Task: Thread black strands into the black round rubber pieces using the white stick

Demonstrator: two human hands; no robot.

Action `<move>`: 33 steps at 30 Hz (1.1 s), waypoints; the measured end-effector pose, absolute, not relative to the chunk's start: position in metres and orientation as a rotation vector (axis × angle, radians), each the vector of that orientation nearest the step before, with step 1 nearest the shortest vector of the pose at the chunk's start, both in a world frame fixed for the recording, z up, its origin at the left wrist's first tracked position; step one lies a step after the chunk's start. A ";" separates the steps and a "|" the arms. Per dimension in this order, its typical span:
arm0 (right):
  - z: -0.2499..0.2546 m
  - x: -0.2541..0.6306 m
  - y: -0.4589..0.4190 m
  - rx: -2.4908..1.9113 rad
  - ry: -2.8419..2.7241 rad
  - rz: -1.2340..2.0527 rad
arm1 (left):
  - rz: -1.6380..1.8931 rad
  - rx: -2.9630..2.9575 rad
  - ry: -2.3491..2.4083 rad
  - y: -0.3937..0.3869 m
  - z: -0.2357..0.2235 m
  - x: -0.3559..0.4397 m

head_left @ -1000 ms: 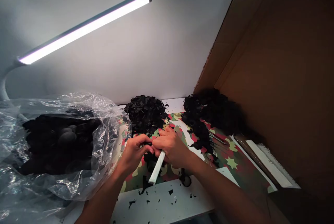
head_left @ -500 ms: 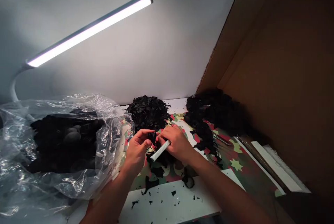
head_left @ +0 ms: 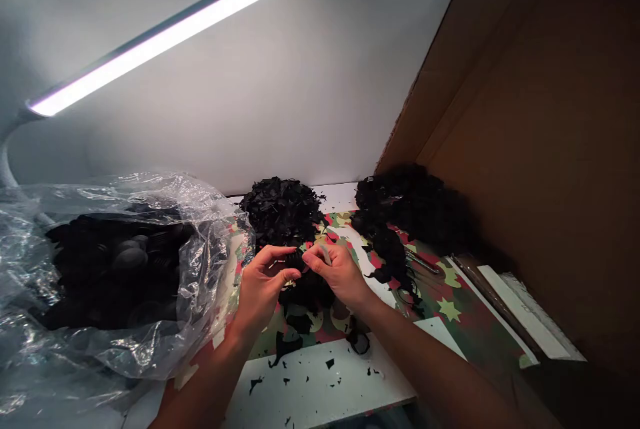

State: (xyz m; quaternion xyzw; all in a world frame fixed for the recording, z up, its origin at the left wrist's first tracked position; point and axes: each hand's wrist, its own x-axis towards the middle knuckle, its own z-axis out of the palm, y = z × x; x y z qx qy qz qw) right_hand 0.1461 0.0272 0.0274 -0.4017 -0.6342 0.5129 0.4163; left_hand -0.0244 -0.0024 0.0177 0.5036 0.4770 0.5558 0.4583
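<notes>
My left hand (head_left: pixel 261 288) pinches a small black ribbed part (head_left: pixel 294 259), rubber-looking, between thumb and fingers. Close against its right side, my right hand (head_left: pixel 344 277) has its thumb and forefinger pressed together at the part's edge. A white stick-like handle (head_left: pixel 327 254) shows between the right hand's fingers; its far end is hidden. Under both hands lies a heap of black scraps (head_left: pixel 307 292) on a camouflage-patterned mat (head_left: pixel 320 332). What the right fingertips pinch is too small to make out.
On the left, a clear plastic bag (head_left: pixel 205 282) holds many black round parts (head_left: pixel 131 256). Behind the hands is a pile of black shreds (head_left: pixel 283 209); another black pile (head_left: pixel 410 209) is at right, near metal tweezers (head_left: pixel 424 262). A lamp (head_left: pixel 165 36) hangs above; cardboard (head_left: pixel 525 116) stands right.
My right hand has turned, so the white handle that pointed down-left now points upward between the fingers. Its thumb and forefinger have come to the black part's edge. The view has tilted slightly.
</notes>
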 end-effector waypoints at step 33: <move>0.025 0.151 0.024 -0.780 -1.967 0.603 | 1.581 1.691 1.393 -0.008 0.023 -0.030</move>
